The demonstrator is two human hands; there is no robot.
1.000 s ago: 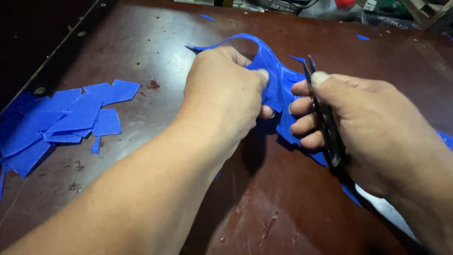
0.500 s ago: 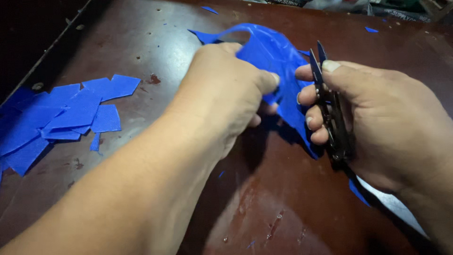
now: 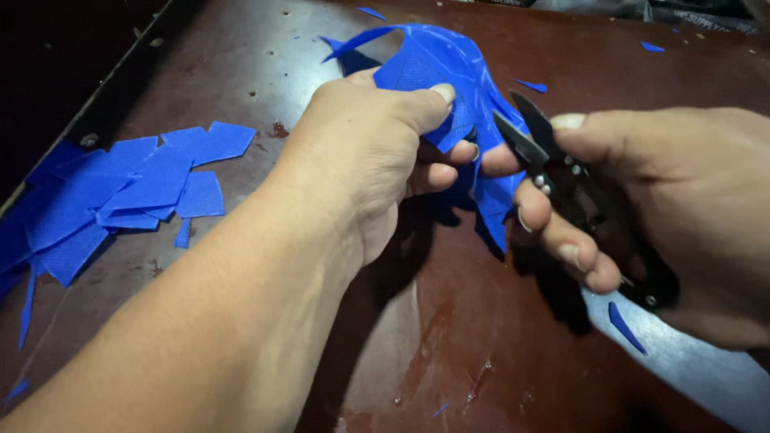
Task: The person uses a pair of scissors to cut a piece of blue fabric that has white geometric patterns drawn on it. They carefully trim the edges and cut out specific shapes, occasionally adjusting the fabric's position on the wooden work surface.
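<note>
My left hand [image 3: 373,152] pinches a ragged piece of blue fabric [image 3: 449,68], thumb on top, holding it lifted off the dark red-brown table [image 3: 433,337]. My right hand [image 3: 666,208] grips small black thread snips [image 3: 553,164]. Their blades are parted and point up-left at the fabric's right edge, just beside my left fingertips. The fabric's lower part hangs down between the two hands.
A pile of cut blue fabric pieces [image 3: 120,192] lies at the left, near the table's edge. Small blue scraps [image 3: 529,84] dot the far side, and a sliver [image 3: 626,327] lies under my right hand. A pale blue strip [image 3: 698,373] runs toward the lower right corner.
The fabric has been turned and raised in my left hand. My right hand has drawn back to the right, and the snips' blades now stand parted at the fabric's edge.
</note>
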